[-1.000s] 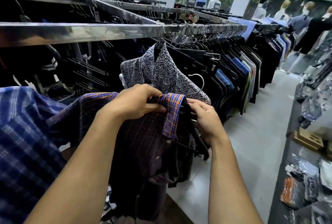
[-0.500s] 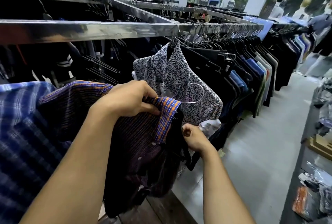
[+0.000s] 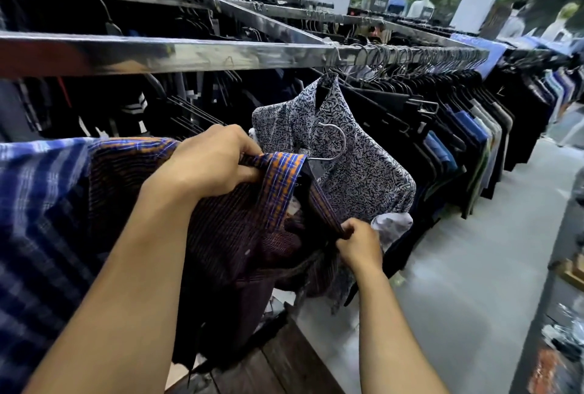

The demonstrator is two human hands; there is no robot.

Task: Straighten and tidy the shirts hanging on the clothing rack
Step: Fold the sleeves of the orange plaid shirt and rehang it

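A dark maroon striped shirt (image 3: 240, 235) with an orange-and-blue plaid collar lining sits off the rail on a black hanger whose silver hook (image 3: 335, 144) points up. My left hand (image 3: 211, 156) grips the shirt at the collar. My right hand (image 3: 357, 242) pinches the front placket edge lower down. Behind it a grey leaf-print shirt (image 3: 357, 159) hangs from the steel rail (image 3: 177, 53). A blue plaid shirt (image 3: 41, 219) fills the left foreground.
A dense row of dark shirts on black hangers (image 3: 442, 115) runs along the rail to the right. The grey aisle floor (image 3: 467, 267) lies right of the rack. A display table with packaged goods (image 3: 562, 330) borders the aisle. Mannequins (image 3: 420, 4) stand far back.
My right hand has slid down from the hanger near the collar to the placket edge and pulled it taut. My left hand keeps its grip on the collar.
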